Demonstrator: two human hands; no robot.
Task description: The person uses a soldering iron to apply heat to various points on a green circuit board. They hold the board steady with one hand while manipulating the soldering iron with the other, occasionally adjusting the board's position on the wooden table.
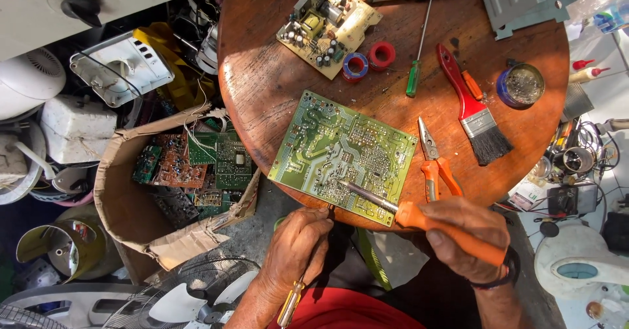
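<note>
Seen from above, our two hands enter at the lower edge, bare from fingers to forearm, with no gloves and no rings we can make out. Our left hand [296, 245] shows knuckles creased and veins raised along its back; our right hand [466, 236] is broad, with thick fingers [438, 238] and short nails. A dark band [493, 280] circles our right wrist. Below the forearms, a red garment [347, 310] covers our lap or torso, its cloth plain and unmarked in strong daylight.

Circuit board [344, 155] on round table [275, 73], pliers [434, 162] just right, brush [473, 109] further right, cardboard box [137, 218] left
</note>
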